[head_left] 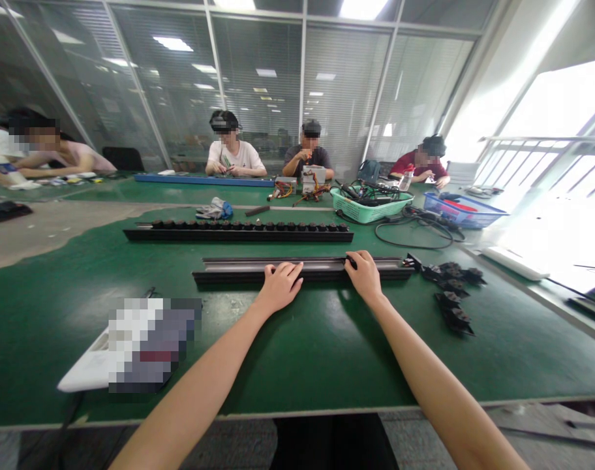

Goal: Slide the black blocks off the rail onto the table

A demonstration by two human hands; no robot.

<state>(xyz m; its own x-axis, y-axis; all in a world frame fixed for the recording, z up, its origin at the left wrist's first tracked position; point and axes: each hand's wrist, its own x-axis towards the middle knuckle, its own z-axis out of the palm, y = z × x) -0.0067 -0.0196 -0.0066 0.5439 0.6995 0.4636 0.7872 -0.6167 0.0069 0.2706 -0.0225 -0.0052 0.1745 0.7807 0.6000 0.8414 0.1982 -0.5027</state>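
A long black channel rail lies crosswise before me, with a grey strip along its inside. My left hand rests over the rail left of its right half, fingers stretched out and lying on it. Farther right, my right hand is closed with bent fingers at the channel, around a small black piece mostly hidden by the fingers. Wires and a small connector stick out at the rail's right end. A chain of linked black parts lies on the table beside that end.
Behind, a second black rail carries a row of round black parts. Gloves, a green basket of cables and a blue basket stand farther back. A white device sits front left. Several people sit across the green table.
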